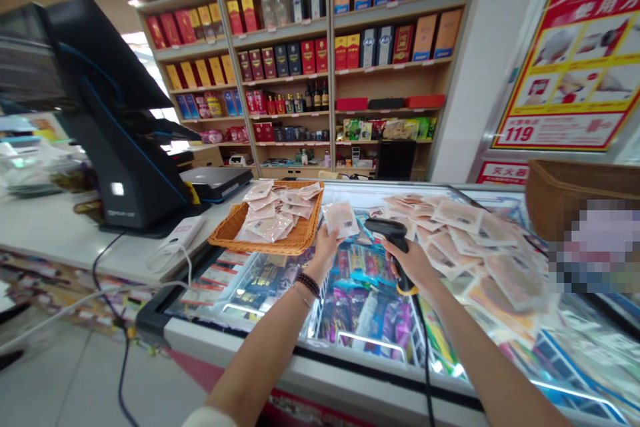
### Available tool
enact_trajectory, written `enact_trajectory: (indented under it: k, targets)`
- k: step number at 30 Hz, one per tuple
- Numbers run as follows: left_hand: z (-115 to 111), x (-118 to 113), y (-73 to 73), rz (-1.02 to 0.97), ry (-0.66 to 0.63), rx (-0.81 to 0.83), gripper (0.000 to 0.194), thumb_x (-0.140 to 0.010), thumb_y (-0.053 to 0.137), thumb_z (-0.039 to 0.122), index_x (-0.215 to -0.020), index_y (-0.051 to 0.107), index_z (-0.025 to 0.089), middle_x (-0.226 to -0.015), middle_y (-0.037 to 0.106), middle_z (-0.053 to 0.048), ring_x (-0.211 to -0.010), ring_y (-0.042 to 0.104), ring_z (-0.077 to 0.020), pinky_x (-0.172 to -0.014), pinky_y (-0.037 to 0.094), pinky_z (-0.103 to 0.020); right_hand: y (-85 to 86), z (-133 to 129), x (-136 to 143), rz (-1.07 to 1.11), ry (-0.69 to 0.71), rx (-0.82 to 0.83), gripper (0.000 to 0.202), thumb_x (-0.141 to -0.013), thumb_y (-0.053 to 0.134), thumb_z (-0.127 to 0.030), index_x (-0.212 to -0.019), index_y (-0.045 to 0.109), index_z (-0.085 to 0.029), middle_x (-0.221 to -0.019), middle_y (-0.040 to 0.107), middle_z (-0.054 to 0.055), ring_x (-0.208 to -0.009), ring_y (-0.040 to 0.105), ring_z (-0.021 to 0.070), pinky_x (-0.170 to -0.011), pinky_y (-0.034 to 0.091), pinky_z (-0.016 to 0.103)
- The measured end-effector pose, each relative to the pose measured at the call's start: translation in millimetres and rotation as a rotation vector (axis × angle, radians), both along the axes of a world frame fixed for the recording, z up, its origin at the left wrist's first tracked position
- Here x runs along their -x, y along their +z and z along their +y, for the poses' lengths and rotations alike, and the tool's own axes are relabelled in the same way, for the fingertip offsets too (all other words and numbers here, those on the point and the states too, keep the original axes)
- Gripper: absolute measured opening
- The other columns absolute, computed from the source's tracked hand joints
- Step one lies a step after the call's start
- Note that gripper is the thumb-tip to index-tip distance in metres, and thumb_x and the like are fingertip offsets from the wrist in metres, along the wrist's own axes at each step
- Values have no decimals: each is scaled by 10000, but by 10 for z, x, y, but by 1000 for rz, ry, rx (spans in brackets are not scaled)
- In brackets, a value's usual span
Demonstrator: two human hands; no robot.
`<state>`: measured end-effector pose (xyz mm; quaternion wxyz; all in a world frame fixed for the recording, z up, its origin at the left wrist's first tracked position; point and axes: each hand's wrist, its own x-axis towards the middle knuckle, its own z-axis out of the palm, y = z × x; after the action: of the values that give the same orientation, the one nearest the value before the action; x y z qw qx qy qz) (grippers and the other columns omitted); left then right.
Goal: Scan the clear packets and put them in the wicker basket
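My left hand (327, 244) pinches a small, flat, clear-and-white packet (341, 219) by its lower edge. Wrapped in my right hand (407, 262) is a black handheld barcode scanner (391, 232), its head pointing left toward the packet and its cable hanging down. Left of my left hand, an orange wicker basket (295, 244) holds several similar packets (273, 210). A wide, loose pile of flat packets (467, 227) is spread over the glass to the right of the scanner. Both hands are above the glass top of a chest freezer (370, 280) with colourful wrapped goods inside.
A dark point-of-sale terminal (125, 140) and a flat scale (216, 181) stand on the white counter (60, 227) at left. A white cable (135, 288) crosses the freezer's corner. At right is a brown container (575, 197). Shelves of boxes (330, 57) line the back wall.
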<state>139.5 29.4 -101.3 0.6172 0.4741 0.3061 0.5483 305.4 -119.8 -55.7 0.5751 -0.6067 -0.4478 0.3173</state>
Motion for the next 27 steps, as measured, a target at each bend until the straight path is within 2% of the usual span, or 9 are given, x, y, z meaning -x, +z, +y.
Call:
enact_trajectory:
  k: [4, 8, 16, 23, 27]
  targets:
    - [-12, 41, -16, 20, -23, -64, 421, -810, 824, 377, -1159, 730, 162, -1227, 783, -166, -1102, 765, -301, -955, 632, -427, -3, -32, -3, -180, 37, 43, 445, -803, 721, -624, -632, 551, -250, -422, 564, -25, -345, 527, 146, -417, 415, 265]
    - [-28, 39, -35, 52, 2, -54, 414, -834, 807, 381, -1180, 728, 166, -1227, 788, -154, -1115, 759, -297, -945, 636, -407, 71, -94, 67, -267, 40, 63, 410, -832, 694, -595, -637, 575, -254, -398, 562, -22, -345, 532, 158, -443, 429, 272]
    - [-11, 39, -44, 31, -3, -53, 387, -848, 790, 366, -1168, 709, 163, -1238, 782, -159, -1123, 761, -301, -981, 622, -436, 136, -158, 149, -272, 11, 30, 400, -845, 671, -567, -619, 552, -258, -387, 544, -25, -337, 504, 152, -443, 409, 274]
    - [-32, 44, -33, 42, 2, -63, 392, -859, 787, 365, -1192, 700, 176, -1277, 766, -165, -1147, 755, -296, -983, 620, -425, 78, -81, 63, -242, 54, 76, 413, -833, 692, -582, -624, 552, -254, -403, 567, -19, -345, 529, 156, -440, 425, 271]
    - [13, 39, -21, 21, 32, -17, 315, -859, 769, 293, -1135, 687, 166, -1226, 773, -166, -1080, 773, -262, -972, 626, -412, 92, -79, -21, -160, 35, 29, 437, -776, 719, -635, -647, 542, -257, -438, 563, -29, -340, 505, 145, -398, 402, 271]
